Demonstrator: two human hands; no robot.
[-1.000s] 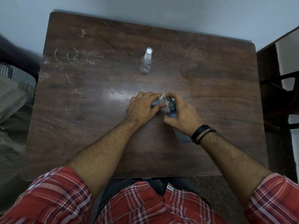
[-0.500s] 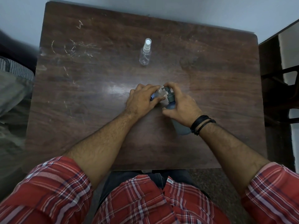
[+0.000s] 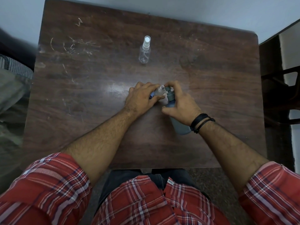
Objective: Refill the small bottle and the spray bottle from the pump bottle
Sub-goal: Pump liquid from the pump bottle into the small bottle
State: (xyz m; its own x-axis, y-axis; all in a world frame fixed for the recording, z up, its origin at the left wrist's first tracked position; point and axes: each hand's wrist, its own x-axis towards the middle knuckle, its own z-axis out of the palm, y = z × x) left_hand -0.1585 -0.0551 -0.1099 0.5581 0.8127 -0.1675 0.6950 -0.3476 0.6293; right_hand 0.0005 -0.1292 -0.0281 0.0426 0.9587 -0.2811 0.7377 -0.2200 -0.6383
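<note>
Centre frame: right hand wrapped round grey-blue plastic pump bottle, forefinger atop pump head. Just left, touching: left hand clasped round small clear plastic bottle, mouth at nozzle. Light, slick, likely tippy; best gripped at body. Upper centre: clear plastic spray bottle upright, capped, on dark wooden table.

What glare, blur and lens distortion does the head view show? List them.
Head view: a bright glare patch on the dark wooden table beside the left hand; the table's edges bow from wide-angle distortion; the left border is smeared; the clear plastic spray bottle stays fairly sharp; the small clear bottle is hard to read between the hands.
</note>
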